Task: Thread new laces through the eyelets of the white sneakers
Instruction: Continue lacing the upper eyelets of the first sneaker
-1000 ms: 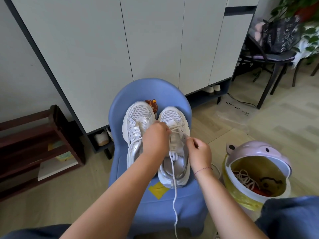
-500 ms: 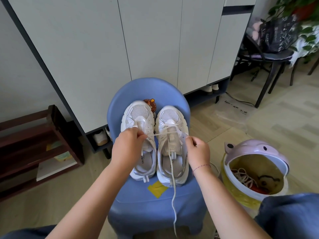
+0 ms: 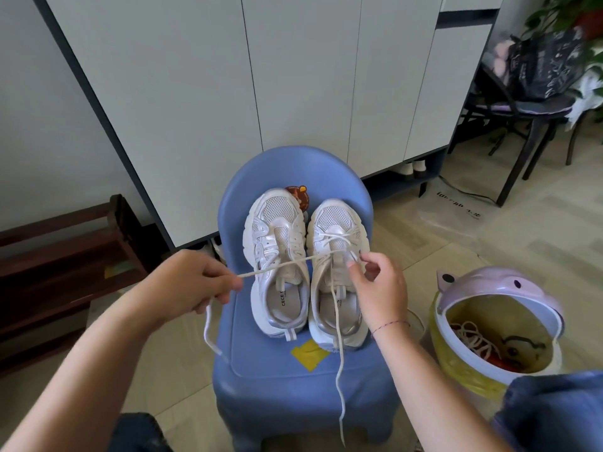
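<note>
Head view — left hand [image 3: 192, 282] pinches the lace [image 3: 280, 265] taut, nine o'clock of the sneaker [image 3: 336, 223]; right hand [image 3: 378, 288] fingers curl at its three o'clock side — grip unclear.

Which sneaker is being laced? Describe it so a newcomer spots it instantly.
Find the blue chair before the white cabinet. Two white sneakers sit on its seat; take the right sneaker, nearer the purple-lidded bin. Unlike the unlaced left sneaker, a white lace crosses its front eyelets.
</note>
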`<state>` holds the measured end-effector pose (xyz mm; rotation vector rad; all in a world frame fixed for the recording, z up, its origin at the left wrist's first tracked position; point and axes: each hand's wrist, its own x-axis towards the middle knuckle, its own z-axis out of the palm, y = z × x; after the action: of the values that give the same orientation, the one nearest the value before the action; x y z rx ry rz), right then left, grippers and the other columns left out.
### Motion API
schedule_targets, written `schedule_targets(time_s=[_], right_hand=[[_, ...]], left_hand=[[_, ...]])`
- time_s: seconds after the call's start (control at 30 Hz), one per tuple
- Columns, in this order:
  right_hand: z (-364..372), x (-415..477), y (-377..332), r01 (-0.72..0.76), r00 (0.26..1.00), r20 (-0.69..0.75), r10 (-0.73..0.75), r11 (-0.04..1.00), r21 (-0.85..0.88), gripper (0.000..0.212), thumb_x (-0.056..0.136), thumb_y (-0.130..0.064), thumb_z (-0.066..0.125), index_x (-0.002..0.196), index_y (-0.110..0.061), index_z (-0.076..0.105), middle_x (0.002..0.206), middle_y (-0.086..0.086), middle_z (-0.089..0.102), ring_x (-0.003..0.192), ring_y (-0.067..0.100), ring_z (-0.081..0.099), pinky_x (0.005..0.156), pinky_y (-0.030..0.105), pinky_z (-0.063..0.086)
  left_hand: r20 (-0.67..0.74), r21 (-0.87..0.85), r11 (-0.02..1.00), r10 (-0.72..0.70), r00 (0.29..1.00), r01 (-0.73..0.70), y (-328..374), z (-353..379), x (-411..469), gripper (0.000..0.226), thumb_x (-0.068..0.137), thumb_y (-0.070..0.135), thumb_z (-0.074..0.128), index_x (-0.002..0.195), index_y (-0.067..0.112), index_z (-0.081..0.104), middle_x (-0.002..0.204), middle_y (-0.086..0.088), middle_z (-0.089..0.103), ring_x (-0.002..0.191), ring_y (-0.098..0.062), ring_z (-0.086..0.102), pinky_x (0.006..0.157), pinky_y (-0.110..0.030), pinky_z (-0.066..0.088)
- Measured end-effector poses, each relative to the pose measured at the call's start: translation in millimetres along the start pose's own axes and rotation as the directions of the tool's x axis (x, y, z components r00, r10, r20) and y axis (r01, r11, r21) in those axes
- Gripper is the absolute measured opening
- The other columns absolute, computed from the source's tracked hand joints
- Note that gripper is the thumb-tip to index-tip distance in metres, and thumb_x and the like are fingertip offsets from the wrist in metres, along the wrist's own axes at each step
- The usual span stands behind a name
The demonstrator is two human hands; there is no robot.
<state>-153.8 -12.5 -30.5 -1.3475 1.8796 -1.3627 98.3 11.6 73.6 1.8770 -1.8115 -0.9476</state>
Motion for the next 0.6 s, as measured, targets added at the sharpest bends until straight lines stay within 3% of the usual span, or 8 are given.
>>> schedule_targets(time_s=[0.1,0.17,0.23,0.3,0.37,0.43,0.5,0.6], right_hand=[[4.4,-19.6,-22.2,0.075,0.997,-0.041,-0.071,0.989,0.126,0.011,0.085,-0.031,0.067,0.085,-0.021,0.062,0.084,-0.005,0.059,0.078,0.010,0.054,0.069,0.016,0.042],[7.7,-29.7,-39.9,-0.128,0.980,0.185,0.074,0.945,0.302,0.021,0.088,-0.034,0.062,0.074,-0.019,0.067,0.063,-0.008,0.060,0.059,0.007,0.053,0.055,0.014,0.040],[10.0,-36.0,-56.8,-0.457,0.841,0.504,0.196,0.757,0.468,0.032,0.092,-0.035,0.056,0.071,-0.016,0.069,0.053,-0.005,0.053,0.048,0.008,0.043,0.046,0.017,0.034],[9.6,-36.5,-65.6,-0.634,0.720,0.671,0.179,0.564,0.529,0.031,0.094,-0.031,0.052,0.076,-0.011,0.069,0.053,-0.002,0.050,0.046,0.007,0.039,0.043,0.017,0.029],[4.0,-31.0,-68.4,-0.651,0.716,0.682,0.148,0.494,0.576,0.022,0.093,-0.021,0.053,0.084,-0.004,0.065,0.052,-0.003,0.050,0.043,0.004,0.038,0.040,0.014,0.027],[-5.1,-18.9,-69.1,-0.637,0.750,0.644,0.149,0.425,0.643,0.017,0.092,-0.014,0.053,0.084,-0.002,0.061,0.051,-0.004,0.051,0.042,0.002,0.037,0.038,0.012,0.026],[-14.7,-1.9,-69.7,-0.622,0.778,0.599,0.187,0.362,0.695,0.018,0.094,-0.015,0.051,0.083,-0.004,0.060,0.052,-0.005,0.049,0.041,0.001,0.039,0.038,0.010,0.028],[-28.1,26.2,-71.9,-0.580,0.814,0.520,0.258,0.326,0.747,0.019,0.096,-0.019,0.049,0.086,-0.007,0.059,0.059,-0.004,0.049,0.043,0.000,0.043,0.040,0.009,0.035]], left_hand=[[0.014,-0.244,0.968,0.059,0.998,-0.054,14.7,9.0,-4.1,0.018,0.083,0.029,0.071,0.075,0.013,0.076,0.058,-0.006,0.057,0.042,-0.010,0.035,0.043,-0.014,0.032],[0.034,-0.316,0.943,0.125,0.992,-0.108,23.7,22.1,-3.8,0.016,0.084,0.027,0.071,0.077,0.014,0.076,0.061,-0.005,0.059,0.044,-0.011,0.036,0.044,-0.015,0.032],[0.075,-0.344,0.929,0.170,0.983,-0.134,30.2,35.1,-3.3,0.017,0.084,0.024,0.070,0.079,0.010,0.076,0.059,-0.002,0.061,0.041,-0.008,0.037,0.043,-0.014,0.032],[0.113,-0.361,0.923,0.186,0.976,-0.134,33.0,45.6,-4.1,0.020,0.086,0.020,0.069,0.082,0.000,0.073,0.056,0.003,0.062,0.039,-0.004,0.039,0.042,-0.011,0.032],[0.122,-0.325,0.935,0.189,0.974,-0.140,30.2,52.5,-4.9,0.022,0.086,0.021,0.069,0.078,0.001,0.072,0.048,0.008,0.058,0.039,-0.003,0.038,0.044,-0.010,0.032],[0.101,-0.290,0.946,0.182,0.978,-0.146,23.0,53.1,-4.9,0.022,0.085,0.026,0.071,0.077,0.006,0.075,0.056,-0.001,0.064,0.044,-0.003,0.040,0.047,-0.011,0.033],[0.079,-0.287,0.948,0.166,0.983,-0.137,11.8,50.3,-2.4,0.019,0.083,0.028,0.072,0.079,0.011,0.077,0.066,-0.009,0.066,0.048,-0.004,0.039,0.051,-0.013,0.034],[0.077,-0.291,0.953,0.117,0.990,-0.090,-1.4,45.9,-0.3,0.016,0.084,0.029,0.072,0.078,0.015,0.078,0.063,-0.001,0.063,0.048,-0.004,0.037,0.053,-0.016,0.034]])
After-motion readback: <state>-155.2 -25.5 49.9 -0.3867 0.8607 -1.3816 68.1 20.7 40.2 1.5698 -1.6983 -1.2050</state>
